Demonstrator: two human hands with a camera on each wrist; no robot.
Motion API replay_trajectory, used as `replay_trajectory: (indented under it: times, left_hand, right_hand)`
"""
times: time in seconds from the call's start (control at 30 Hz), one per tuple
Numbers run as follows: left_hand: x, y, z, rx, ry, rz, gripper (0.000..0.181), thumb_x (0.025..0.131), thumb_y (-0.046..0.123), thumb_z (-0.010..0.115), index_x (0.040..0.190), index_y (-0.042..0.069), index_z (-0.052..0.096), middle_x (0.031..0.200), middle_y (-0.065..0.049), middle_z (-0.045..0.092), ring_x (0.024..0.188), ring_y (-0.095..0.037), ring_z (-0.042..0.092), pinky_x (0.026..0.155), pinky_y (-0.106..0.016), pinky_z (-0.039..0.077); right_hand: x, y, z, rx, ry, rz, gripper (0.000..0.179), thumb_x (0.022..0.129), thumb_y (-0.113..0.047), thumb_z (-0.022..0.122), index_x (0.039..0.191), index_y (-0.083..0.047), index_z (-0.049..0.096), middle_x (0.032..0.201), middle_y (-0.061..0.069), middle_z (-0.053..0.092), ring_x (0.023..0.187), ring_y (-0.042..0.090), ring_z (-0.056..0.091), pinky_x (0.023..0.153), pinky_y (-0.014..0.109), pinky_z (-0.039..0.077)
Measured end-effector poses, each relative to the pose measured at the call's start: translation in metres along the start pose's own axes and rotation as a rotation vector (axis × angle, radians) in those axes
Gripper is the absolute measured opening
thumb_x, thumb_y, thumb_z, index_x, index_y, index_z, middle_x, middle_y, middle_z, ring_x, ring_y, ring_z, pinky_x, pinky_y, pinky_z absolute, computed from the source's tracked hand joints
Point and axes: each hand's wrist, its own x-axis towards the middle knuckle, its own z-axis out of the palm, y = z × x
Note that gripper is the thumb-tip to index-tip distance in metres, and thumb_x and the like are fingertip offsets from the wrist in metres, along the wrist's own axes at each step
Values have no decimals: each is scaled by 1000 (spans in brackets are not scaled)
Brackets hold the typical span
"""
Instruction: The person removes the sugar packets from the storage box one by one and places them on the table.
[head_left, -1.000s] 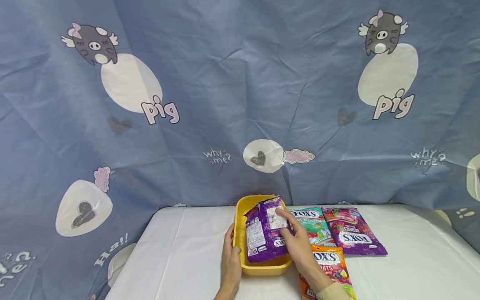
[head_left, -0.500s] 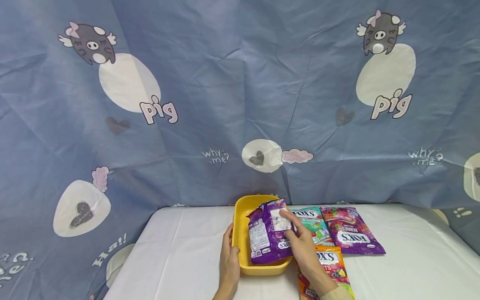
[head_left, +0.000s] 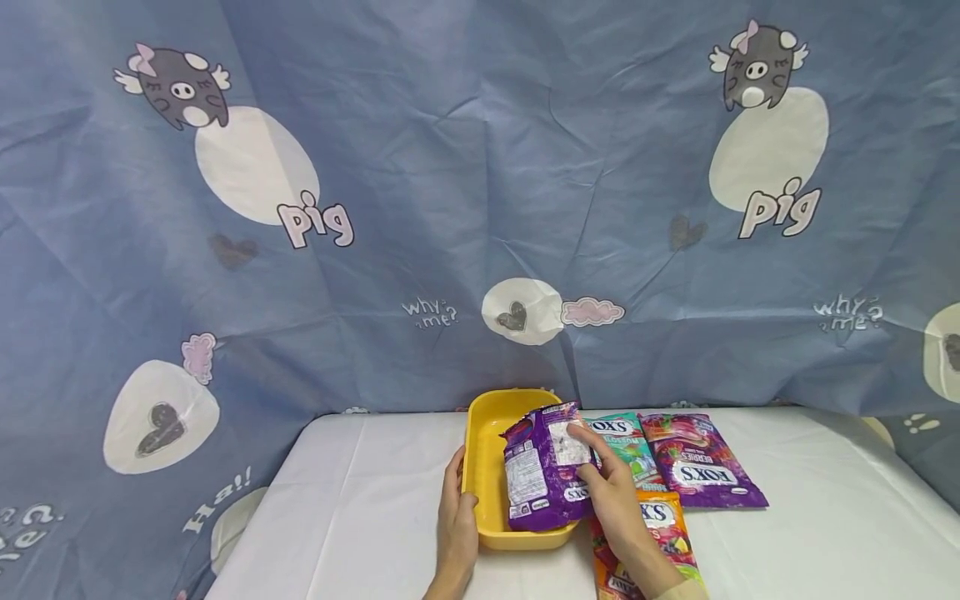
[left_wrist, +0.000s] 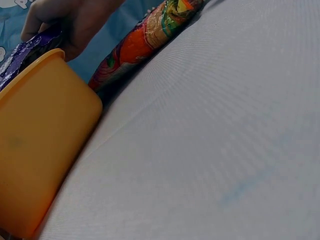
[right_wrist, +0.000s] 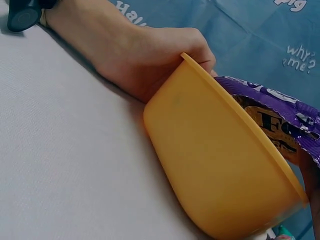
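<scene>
My left hand [head_left: 457, 529] grips the left side of a yellow plastic tub [head_left: 525, 542], its thumb by the rim. In the right wrist view the same hand [right_wrist: 160, 55] curls against the tub wall [right_wrist: 215, 150]. A purple candy bag [head_left: 543, 475] leans over the tub's right part, back label facing up. My right hand [head_left: 611, 492] holds its right side, thumb and a finger on top. Beneath the bag in the right wrist view shows an orange-brown surface with large black letters [right_wrist: 272, 125]; whether it is the same bag I cannot tell.
Right of the tub lie a teal candy bag [head_left: 637, 458], a purple berries bag [head_left: 705, 467] and an orange fruits bag [head_left: 671, 533], partly under my right forearm. White cloth [head_left: 360, 500] covers the table. A blue patterned curtain [head_left: 420, 208] hangs behind.
The purple bag and my right hand have shifted slightly right and down across the tub, showing more of its floor at left. The left hand keeps its grip on the tub.
</scene>
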Motion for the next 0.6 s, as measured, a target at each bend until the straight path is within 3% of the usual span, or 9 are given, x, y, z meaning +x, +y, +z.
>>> replay_trajectory:
  times: [0.23,0.43,0.6]
  left_hand:
    - [1,-1,0,21,-2,-13,67,82,5,38,146,25,32,150,-2,38,129,-22,46,102,-41,41]
    - [1,-1,1,37,4,-13,67,82,6,38,146,25,32,150,-2,38,131,-23,43,106,-47,38]
    - [2,-1,1,42,12,-9,67,82,6,37,147,22,32,151,-2,37,133,-24,41,109,-50,35]
  right_hand:
    - [-3,-2,-3,53,-12,22,55,90,-3,41,134,-34,50,155,-9,26,143,23,28,110,41,37]
    - [-5,-2,-10,89,-26,28,56,91,-2,38,136,-32,48,155,-10,25,140,21,31,103,31,45]
    - [-5,-1,-14,104,-23,60,56,91,-3,38,137,-33,46,156,-6,23,139,25,33,104,38,45]
